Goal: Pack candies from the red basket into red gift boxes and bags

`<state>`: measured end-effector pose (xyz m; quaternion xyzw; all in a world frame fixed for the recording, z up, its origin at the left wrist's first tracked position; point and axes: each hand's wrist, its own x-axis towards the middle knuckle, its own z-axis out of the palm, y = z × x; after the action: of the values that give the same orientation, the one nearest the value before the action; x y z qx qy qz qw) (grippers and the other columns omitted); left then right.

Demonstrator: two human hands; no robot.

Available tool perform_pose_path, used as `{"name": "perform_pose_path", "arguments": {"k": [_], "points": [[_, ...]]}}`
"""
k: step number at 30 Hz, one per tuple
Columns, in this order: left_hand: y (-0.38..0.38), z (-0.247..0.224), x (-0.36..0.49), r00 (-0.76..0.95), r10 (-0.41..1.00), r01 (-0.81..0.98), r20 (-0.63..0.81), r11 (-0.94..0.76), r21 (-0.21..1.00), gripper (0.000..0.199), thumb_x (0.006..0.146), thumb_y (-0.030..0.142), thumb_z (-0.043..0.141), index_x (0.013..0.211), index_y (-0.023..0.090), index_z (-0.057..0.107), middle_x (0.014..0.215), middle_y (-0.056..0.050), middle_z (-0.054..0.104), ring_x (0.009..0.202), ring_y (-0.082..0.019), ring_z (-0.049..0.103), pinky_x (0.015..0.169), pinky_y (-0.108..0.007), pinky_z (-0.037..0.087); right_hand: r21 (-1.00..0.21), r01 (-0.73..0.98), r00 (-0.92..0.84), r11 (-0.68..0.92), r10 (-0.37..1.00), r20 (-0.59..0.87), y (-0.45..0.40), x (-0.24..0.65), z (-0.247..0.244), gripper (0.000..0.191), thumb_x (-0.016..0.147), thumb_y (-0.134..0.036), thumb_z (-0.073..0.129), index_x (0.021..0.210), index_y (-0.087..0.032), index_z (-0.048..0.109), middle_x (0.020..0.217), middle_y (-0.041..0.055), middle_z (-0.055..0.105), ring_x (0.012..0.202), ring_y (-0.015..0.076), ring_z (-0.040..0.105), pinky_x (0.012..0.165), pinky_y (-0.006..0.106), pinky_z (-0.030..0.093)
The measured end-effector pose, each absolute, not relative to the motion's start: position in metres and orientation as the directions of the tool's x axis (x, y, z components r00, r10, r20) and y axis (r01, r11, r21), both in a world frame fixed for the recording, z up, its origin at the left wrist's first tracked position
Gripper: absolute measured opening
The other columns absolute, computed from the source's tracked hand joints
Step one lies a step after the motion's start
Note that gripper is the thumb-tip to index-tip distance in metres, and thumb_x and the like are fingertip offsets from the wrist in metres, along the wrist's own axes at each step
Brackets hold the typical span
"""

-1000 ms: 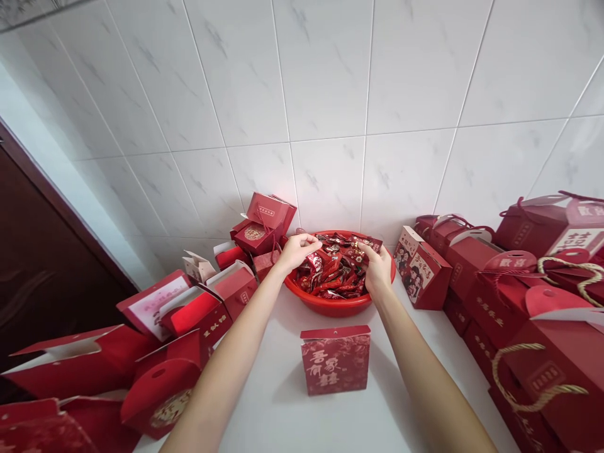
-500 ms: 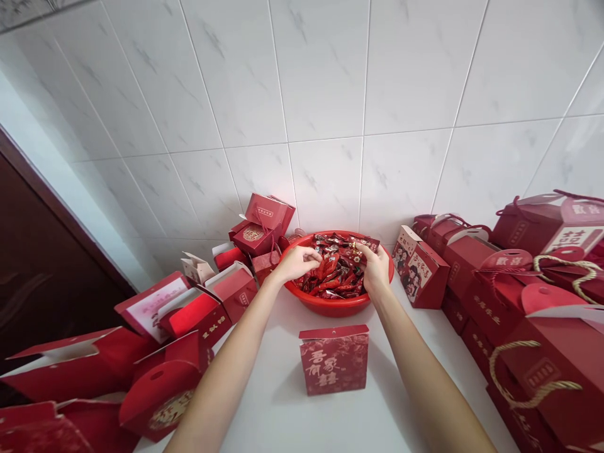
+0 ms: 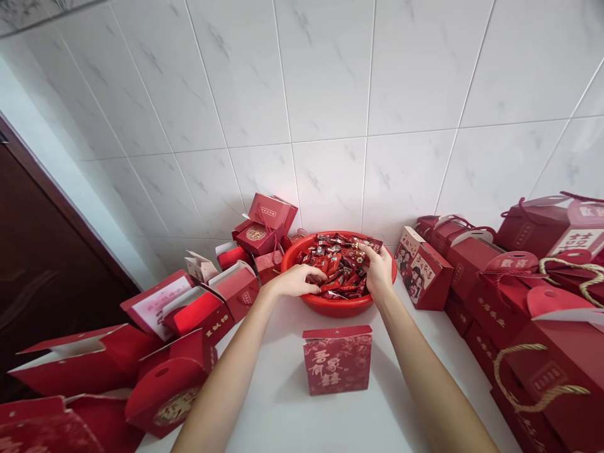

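A red plastic basin (image 3: 337, 308) full of small shiny red candy packets (image 3: 333, 261) stands near the tiled wall. My left hand (image 3: 296, 280) rests over its front left rim, fingers slightly apart and reaching among the packets. At the basin's right side, my right hand (image 3: 379, 269) pinches a red candy packet (image 3: 371, 241) between thumb and fingers; part of that packet is hidden. In front of the basin, between my forearms, a dark red gift box (image 3: 337, 365) with pale lettering stands upright on the white table (image 3: 283, 418).
Several opened red boxes (image 3: 165, 390) crowd the left side. Behind them, a small box stack (image 3: 267, 223) leans by the wall. On the right stand a box with printed figures (image 3: 419, 270) and piled red boxes with rope handles (image 3: 542, 371).
My left hand has moved lower, from above the packets to the basin's front left, and its fingers have parted. The right hand keeps the packet in about the same place.
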<state>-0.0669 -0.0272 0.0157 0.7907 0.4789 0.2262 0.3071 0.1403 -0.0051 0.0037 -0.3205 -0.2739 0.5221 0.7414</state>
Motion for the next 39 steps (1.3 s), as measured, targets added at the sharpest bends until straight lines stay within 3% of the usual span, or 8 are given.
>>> {"name": "perform_pose_path", "arguments": {"k": [3, 6, 10, 14, 21, 26, 33, 39], "points": [[-0.027, 0.01, -0.063, 0.396, 0.91, 0.629, 0.124, -0.367, 0.685, 0.032, 0.06, 0.011, 0.067, 0.087, 0.023, 0.08, 0.091, -0.004, 0.08, 0.085, -0.024, 0.074, 0.078, -0.03, 0.056, -0.762, -0.592, 0.311, 0.264, 0.947, 0.086, -0.006, 0.139, 0.003, 0.034, 0.051, -0.027, 0.079, 0.082, -0.019, 0.066, 0.08, 0.0004, 0.073, 0.079, 0.0206, 0.07, 0.076, 0.033, 0.058], [-0.024, 0.005, -0.062, 0.303, 0.925, 0.561, 0.228, -0.366, 0.742, 0.025, 0.061, 0.011, 0.064, 0.08, 0.02, 0.078, 0.081, -0.005, 0.079, 0.079, -0.023, 0.073, 0.077, -0.032, 0.057, -0.763, -0.588, 0.316, 0.268, 0.945, 0.089, -0.007, 0.139, 0.004, 0.033, 0.051, -0.026, 0.08, 0.08, -0.019, 0.065, 0.079, 0.0005, 0.074, 0.079, 0.021, 0.07, 0.075, 0.033, 0.058], [-0.025, 0.004, -0.067, 0.155, 0.937, 0.339, 0.313, -0.348, 0.874, 0.025, 0.065, 0.018, 0.067, 0.089, 0.016, 0.074, 0.087, -0.008, 0.078, 0.085, -0.022, 0.073, 0.085, -0.037, 0.058, -0.767, -0.586, 0.305, 0.26, 0.948, 0.088, -0.007, 0.139, 0.003, 0.033, 0.051, -0.026, 0.081, 0.08, -0.019, 0.065, 0.079, 0.0, 0.074, 0.078, 0.0206, 0.07, 0.073, 0.032, 0.058], [-0.028, 0.008, -0.071, 0.089, 0.93, 0.177, 0.358, -0.368, 0.913, 0.029, 0.067, 0.025, 0.07, 0.093, 0.014, 0.071, 0.088, -0.01, 0.078, 0.091, -0.023, 0.073, 0.094, -0.042, 0.055, -0.76, -0.589, 0.303, 0.274, 0.947, 0.106, -0.008, 0.139, 0.003, 0.033, 0.051, -0.025, 0.082, 0.078, -0.018, 0.066, 0.078, 0.0002, 0.074, 0.075, 0.0199, 0.07, 0.072, 0.032, 0.058], [-0.033, 0.016, -0.065, 0.02, 0.895, 0.173, 0.445, -0.441, 0.881, 0.025, 0.069, 0.027, 0.071, 0.091, 0.015, 0.071, 0.088, -0.009, 0.078, 0.088, -0.023, 0.073, 0.09, -0.04, 0.056, -0.745, -0.627, 0.183, 0.227, 0.973, 0.142, -0.011, 0.139, 0.007, 0.029, 0.049, -0.027, 0.085, 0.072, -0.016, 0.071, 0.075, 0.0042, 0.075, 0.069, 0.0211, 0.07, 0.064, 0.032, 0.059], [-0.04, 0.025, -0.061, -0.025, 0.882, 0.183, 0.471, -0.46, 0.869, 0.02, 0.07, 0.027, 0.071, 0.087, 0.015, 0.07, 0.084, -0.008, 0.077, 0.087, -0.023, 0.073, 0.088, -0.038, 0.056, -0.747, -0.645, 0.084, 0.162, 0.986, 0.141, -0.024, 0.146, 0.028, 0.028, 0.05, -0.026, 0.086, 0.072, -0.017, 0.071, 0.074, 0.0018, 0.074, 0.071, 0.0195, 0.071, 0.063, 0.03, 0.06], [-0.083, 0.056, -0.038, -0.11, 0.803, 0.151, 0.586, -0.569, 0.808, 0.021, 0.077, 0.03, 0.07, 0.092, 0.016, 0.071, 0.093, -0.008, 0.077, 0.092, -0.022, 0.072, 0.088, -0.034, 0.056, -0.91, -0.405, -0.295, 0.085, 0.93, 0.218, -0.077, 0.158, 0.072, 0.038, 0.06, -0.031, 0.088, 0.091, -0.015, 0.075, 0.095, 0.0085, 0.077, 0.087, 0.0234, 0.072, 0.076, 0.035, 0.06], [-0.115, 0.073, -0.022, -0.112, 0.731, 0.187, 0.673, -0.65, 0.737, 0.013, 0.081, 0.029, 0.069, 0.085, 0.016, 0.072, 0.09, -0.006, 0.076, 0.091, -0.022, 0.071, 0.088, -0.033, 0.057, -0.932, -0.301, -0.352, 0.203, 0.885, 0.306, -0.111, 0.16, 0.081, 0.044, 0.067, -0.034, 0.087, 0.105, -0.017, 0.074, 0.101, 0.0068, 0.077, 0.091, 0.0218, 0.071, 0.081, 0.033, 0.058]]}}
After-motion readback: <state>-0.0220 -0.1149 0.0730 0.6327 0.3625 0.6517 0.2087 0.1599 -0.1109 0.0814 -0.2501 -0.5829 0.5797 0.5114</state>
